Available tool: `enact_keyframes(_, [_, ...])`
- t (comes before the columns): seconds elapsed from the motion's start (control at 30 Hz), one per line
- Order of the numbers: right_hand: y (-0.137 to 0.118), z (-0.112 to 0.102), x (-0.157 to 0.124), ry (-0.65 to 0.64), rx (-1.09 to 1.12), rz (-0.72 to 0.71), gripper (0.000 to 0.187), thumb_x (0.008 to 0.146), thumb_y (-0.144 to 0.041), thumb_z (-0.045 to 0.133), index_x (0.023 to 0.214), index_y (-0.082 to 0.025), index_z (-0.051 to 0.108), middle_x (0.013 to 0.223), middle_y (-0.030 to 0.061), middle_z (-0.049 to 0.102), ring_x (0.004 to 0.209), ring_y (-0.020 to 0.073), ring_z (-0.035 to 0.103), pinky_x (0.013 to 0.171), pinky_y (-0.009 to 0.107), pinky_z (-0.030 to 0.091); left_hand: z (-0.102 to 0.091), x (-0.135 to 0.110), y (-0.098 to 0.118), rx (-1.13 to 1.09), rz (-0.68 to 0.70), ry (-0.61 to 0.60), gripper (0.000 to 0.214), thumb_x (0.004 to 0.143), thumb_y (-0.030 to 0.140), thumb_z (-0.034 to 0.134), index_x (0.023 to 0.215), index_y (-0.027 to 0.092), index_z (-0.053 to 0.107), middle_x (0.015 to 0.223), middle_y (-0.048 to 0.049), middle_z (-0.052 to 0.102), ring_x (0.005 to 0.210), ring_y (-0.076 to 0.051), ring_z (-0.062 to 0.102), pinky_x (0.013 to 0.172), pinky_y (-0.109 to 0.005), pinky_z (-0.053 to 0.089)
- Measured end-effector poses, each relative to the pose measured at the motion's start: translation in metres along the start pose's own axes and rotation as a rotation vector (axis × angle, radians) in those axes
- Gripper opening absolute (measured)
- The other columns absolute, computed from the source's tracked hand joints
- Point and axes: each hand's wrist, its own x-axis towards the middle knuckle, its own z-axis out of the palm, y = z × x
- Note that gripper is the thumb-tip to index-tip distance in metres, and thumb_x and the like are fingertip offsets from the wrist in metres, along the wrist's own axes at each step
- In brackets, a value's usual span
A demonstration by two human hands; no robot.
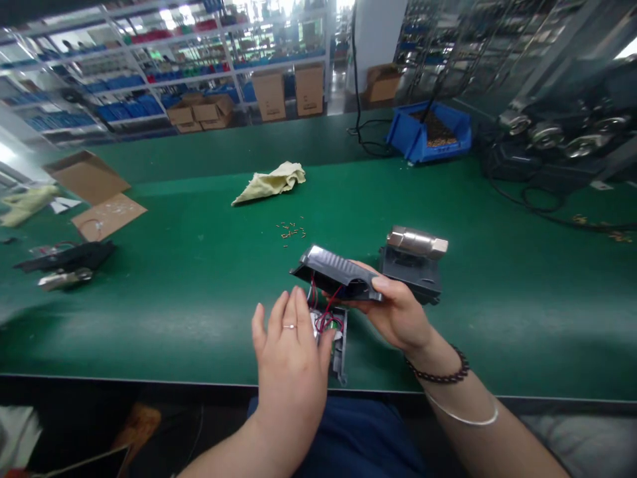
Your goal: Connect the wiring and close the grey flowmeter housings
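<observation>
My right hand [398, 312] grips a dark grey ribbed plastic cover [334, 270], held tilted above the green bench. Red wires [324, 311] run from the cover down to a lower grey housing part [340, 345] lying near the bench's front edge. My left hand [289, 352], with a ring on one finger, rests with its fingers apart on that lower part and the wires; its grip is hidden. Just behind my right hand stands a black unit with a silver metal cylinder [417, 243] on top.
A yellow cloth [271, 183] and small scattered brass pieces [291, 232] lie mid-bench. A blue bin [430, 133] and cables are at the back right, with machinery [562, 133] beyond. Cardboard sheets [94, 192] and black parts [67, 262] lie at the left.
</observation>
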Motion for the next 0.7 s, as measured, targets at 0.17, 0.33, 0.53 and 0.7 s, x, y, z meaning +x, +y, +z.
enact_keyframes(0.17, [-0.002,0.004,-0.031,0.015,-0.548,-0.249,0.048,0.083,-0.054,0.053,0.121,-0.026,0.061,0.127,0.0069,0.060,0.119,0.0275,0.053,0.106,0.043,0.039,-0.004,-0.003,0.006,0.049,0.066,-0.038,0.032,0.090,0.011,0.041,0.109,0.003,0.065,0.109,-0.0189,0.070,0.105,-0.034,0.061,0.095,-0.053,0.039])
enact_keyframes(0.33, [0.009,0.016,-0.051,0.071,-0.996,-0.364,0.051,0.086,-0.051,0.048,0.130,-0.026,0.054,0.138,0.0094,0.051,0.133,0.0307,0.042,0.107,0.047,0.038,-0.006,-0.001,0.008,-0.045,0.101,-0.052,0.039,0.080,0.006,0.046,0.108,0.019,0.071,0.102,-0.0101,0.073,0.100,-0.029,0.062,0.094,-0.049,0.044])
enact_keyframes(0.53, [0.020,0.015,-0.059,0.077,-1.213,-0.516,0.053,0.087,-0.044,0.044,0.136,-0.025,0.045,0.143,0.0102,0.044,0.133,0.0311,0.041,0.105,0.047,0.042,0.001,-0.011,0.005,-0.179,0.015,0.057,0.025,0.085,0.013,0.049,0.102,0.019,0.066,0.102,-0.0091,0.069,0.099,-0.027,0.055,0.099,-0.046,0.038])
enact_keyframes(0.7, [0.022,0.014,-0.062,0.086,-1.268,-0.543,0.055,0.086,-0.040,0.044,0.139,-0.024,0.040,0.143,0.0117,0.041,0.133,0.0318,0.040,0.104,0.048,0.041,0.015,-0.023,0.002,-0.272,-0.227,0.274,0.028,0.084,0.025,0.059,0.106,0.011,0.051,0.106,-0.0166,0.055,0.103,-0.029,0.051,0.097,-0.051,0.041])
